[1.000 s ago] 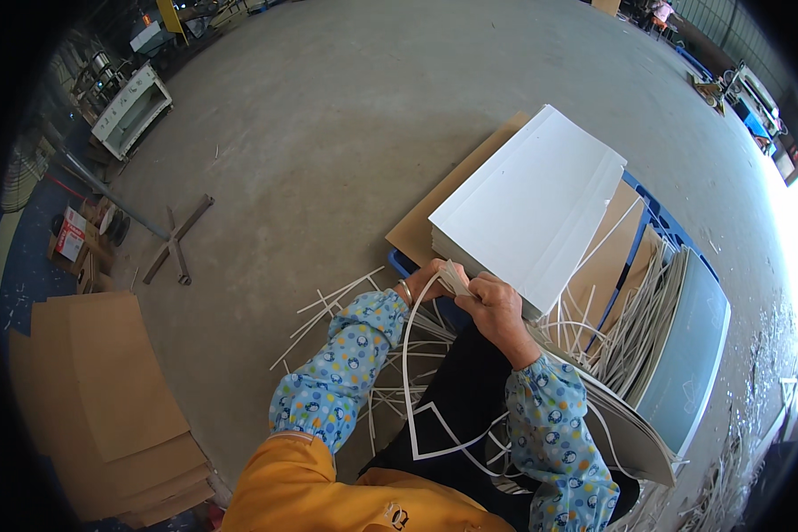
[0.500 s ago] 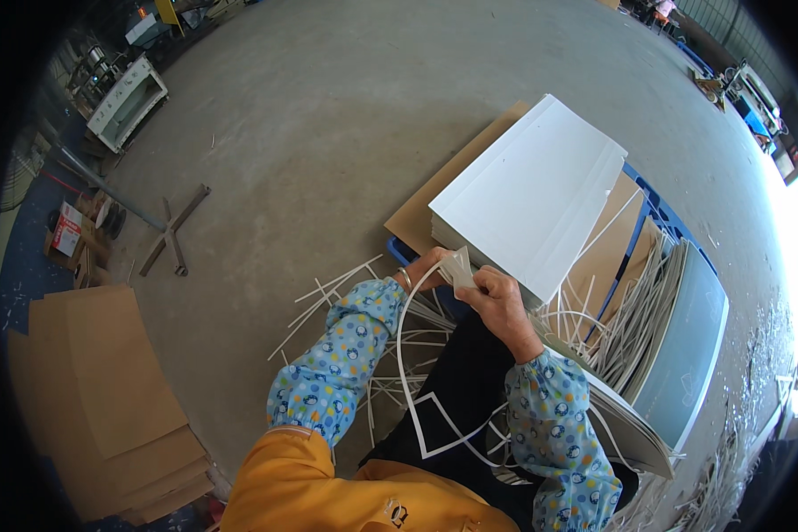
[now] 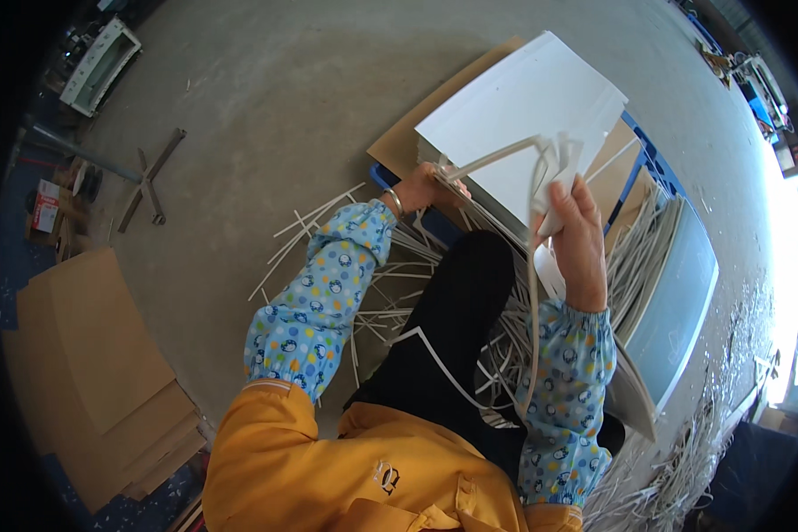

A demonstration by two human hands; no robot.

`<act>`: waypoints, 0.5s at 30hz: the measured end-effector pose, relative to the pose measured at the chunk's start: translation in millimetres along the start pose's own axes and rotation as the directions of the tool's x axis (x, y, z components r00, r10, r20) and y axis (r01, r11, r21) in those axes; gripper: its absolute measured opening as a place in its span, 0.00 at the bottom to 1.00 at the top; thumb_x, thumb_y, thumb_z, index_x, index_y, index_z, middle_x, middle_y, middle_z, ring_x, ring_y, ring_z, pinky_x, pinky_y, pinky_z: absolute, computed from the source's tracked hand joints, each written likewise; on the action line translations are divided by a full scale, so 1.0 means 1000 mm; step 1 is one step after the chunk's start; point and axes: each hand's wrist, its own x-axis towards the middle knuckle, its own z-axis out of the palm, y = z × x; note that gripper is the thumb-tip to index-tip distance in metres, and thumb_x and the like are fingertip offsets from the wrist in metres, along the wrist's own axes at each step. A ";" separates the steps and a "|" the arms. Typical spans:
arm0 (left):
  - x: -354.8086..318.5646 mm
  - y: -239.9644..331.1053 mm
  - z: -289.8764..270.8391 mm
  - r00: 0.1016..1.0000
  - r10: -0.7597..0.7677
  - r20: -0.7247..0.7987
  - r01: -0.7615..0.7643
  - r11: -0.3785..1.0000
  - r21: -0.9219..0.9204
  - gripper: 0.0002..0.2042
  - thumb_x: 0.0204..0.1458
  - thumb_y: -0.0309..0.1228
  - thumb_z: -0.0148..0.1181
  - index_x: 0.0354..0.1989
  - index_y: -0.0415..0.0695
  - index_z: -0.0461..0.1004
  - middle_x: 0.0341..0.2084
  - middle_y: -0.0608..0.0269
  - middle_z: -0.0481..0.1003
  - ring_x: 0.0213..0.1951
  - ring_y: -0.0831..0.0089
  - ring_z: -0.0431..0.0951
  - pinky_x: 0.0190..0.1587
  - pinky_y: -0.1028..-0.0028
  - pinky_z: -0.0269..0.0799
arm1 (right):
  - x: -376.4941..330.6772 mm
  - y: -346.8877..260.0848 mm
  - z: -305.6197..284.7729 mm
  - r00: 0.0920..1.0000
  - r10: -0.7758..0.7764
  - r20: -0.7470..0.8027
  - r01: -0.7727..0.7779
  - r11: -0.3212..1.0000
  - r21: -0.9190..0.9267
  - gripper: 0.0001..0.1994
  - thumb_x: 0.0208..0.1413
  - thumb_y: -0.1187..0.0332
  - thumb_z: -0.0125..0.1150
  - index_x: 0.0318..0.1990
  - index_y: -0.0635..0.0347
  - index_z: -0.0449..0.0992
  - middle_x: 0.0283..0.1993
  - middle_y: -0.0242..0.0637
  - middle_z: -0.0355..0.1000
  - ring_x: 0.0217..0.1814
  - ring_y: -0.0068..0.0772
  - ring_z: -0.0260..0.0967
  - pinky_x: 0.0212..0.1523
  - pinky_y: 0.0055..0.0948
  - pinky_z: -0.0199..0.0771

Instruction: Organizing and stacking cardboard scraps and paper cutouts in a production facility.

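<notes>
A thick stack of white sheets (image 3: 532,115) rests on a brown board over a blue pallet (image 3: 649,160). My left hand (image 3: 426,188) presses against the stack's near corner, gripping the end of a white strip there. My right hand (image 3: 576,232) is raised in front of the stack and is closed on a bundle of thin white strips (image 3: 550,173). One strip arches from hand to hand and another hangs down along my right sleeve. Both forearms wear blue patterned sleeve covers.
Loose white strips (image 3: 346,266) litter the concrete floor around my legs and pile up at the right (image 3: 647,257). A tilted grey-blue panel (image 3: 683,310) leans beside the pallet. Brown cardboard sheets (image 3: 97,372) lie stacked at the left. A metal cross piece (image 3: 151,182) lies farther off.
My right hand has lifted up and to the right, pulling the white strips away from the stack. My left hand stayed at the stack's corner. The view has moved closer.
</notes>
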 end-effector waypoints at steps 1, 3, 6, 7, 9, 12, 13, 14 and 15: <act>-0.002 0.003 0.002 0.998 -0.023 -0.062 0.029 0.995 0.096 0.09 0.36 0.22 0.65 0.28 0.39 0.75 0.29 0.61 0.76 0.33 0.73 0.75 0.37 0.74 0.73 | 0.002 0.002 -0.001 1.000 0.009 -0.009 -0.009 1.000 0.000 0.11 0.56 0.62 0.50 0.38 0.61 0.69 0.23 0.30 0.67 0.20 0.17 0.63 0.17 0.14 0.62; 0.000 0.006 0.003 0.998 0.003 -0.068 0.001 0.998 0.067 0.09 0.36 0.22 0.65 0.29 0.39 0.75 0.29 0.62 0.75 0.33 0.73 0.75 0.38 0.75 0.72 | 0.009 0.004 -0.002 0.995 -0.007 -0.100 0.017 0.994 0.104 0.13 0.56 0.59 0.50 0.38 0.59 0.68 0.22 0.28 0.65 0.18 0.15 0.61 0.15 0.12 0.59; -0.011 0.034 0.009 0.984 -0.140 -0.109 0.156 0.974 0.166 0.16 0.37 0.20 0.62 0.39 0.39 0.71 0.37 0.60 0.72 0.41 0.73 0.72 0.45 0.75 0.68 | 0.011 0.001 -0.007 0.984 0.010 -0.175 0.010 0.994 0.110 0.10 0.55 0.60 0.52 0.34 0.56 0.67 0.20 0.29 0.65 0.14 0.15 0.57 0.15 0.13 0.57; -0.019 0.047 0.017 0.923 0.119 -0.366 -0.008 0.956 0.292 0.21 0.37 0.23 0.63 0.43 0.39 0.69 0.43 0.60 0.69 0.45 0.72 0.69 0.48 0.73 0.64 | 0.010 0.000 -0.004 0.968 0.013 -0.252 0.014 0.995 0.104 0.11 0.55 0.58 0.52 0.32 0.54 0.65 0.18 0.29 0.63 0.12 0.15 0.53 0.14 0.13 0.54; -0.043 0.070 0.040 0.746 0.392 -0.539 -0.135 0.881 0.454 0.25 0.36 0.25 0.64 0.47 0.39 0.66 0.48 0.60 0.66 0.49 0.70 0.66 0.51 0.71 0.61 | 0.010 0.011 -0.006 0.967 -0.008 -0.256 0.053 0.984 0.170 0.11 0.54 0.57 0.52 0.32 0.54 0.65 0.18 0.29 0.63 0.13 0.15 0.53 0.14 0.13 0.53; -0.061 0.104 0.068 0.762 0.374 -0.528 -0.116 0.882 0.457 0.26 0.34 0.22 0.61 0.48 0.40 0.64 0.47 0.57 0.64 0.53 0.69 0.61 0.53 0.68 0.57 | 0.007 0.015 -0.001 0.970 -0.017 -0.241 0.074 0.970 0.231 0.13 0.54 0.55 0.53 0.33 0.54 0.64 0.18 0.29 0.62 0.13 0.17 0.53 0.14 0.13 0.53; -0.047 0.118 0.084 0.848 0.449 -0.282 -0.148 0.710 0.688 0.25 0.32 0.24 0.63 0.44 0.40 0.64 0.46 0.56 0.64 0.50 0.67 0.63 0.51 0.67 0.59 | 0.007 0.015 -0.001 0.968 -0.006 -0.250 0.073 0.964 0.257 0.12 0.54 0.56 0.53 0.33 0.54 0.64 0.18 0.29 0.62 0.13 0.17 0.54 0.14 0.13 0.53; -0.036 0.124 0.099 0.897 0.441 -0.018 -0.218 0.478 0.851 0.23 0.31 0.27 0.64 0.40 0.41 0.65 0.44 0.56 0.64 0.46 0.65 0.65 0.48 0.66 0.61 | 0.006 0.016 -0.002 0.968 0.006 -0.251 0.068 0.956 0.285 0.12 0.54 0.56 0.53 0.33 0.54 0.64 0.18 0.29 0.63 0.14 0.17 0.54 0.14 0.13 0.53; -0.026 0.120 0.105 0.898 0.440 -0.019 -0.215 0.476 0.853 0.23 0.31 0.27 0.64 0.40 0.41 0.65 0.44 0.56 0.64 0.46 0.65 0.65 0.48 0.66 0.61 | 0.006 0.014 0.001 0.969 -0.003 -0.246 0.082 0.947 0.312 0.11 0.54 0.57 0.53 0.33 0.54 0.65 0.18 0.29 0.63 0.14 0.17 0.55 0.14 0.13 0.53</act>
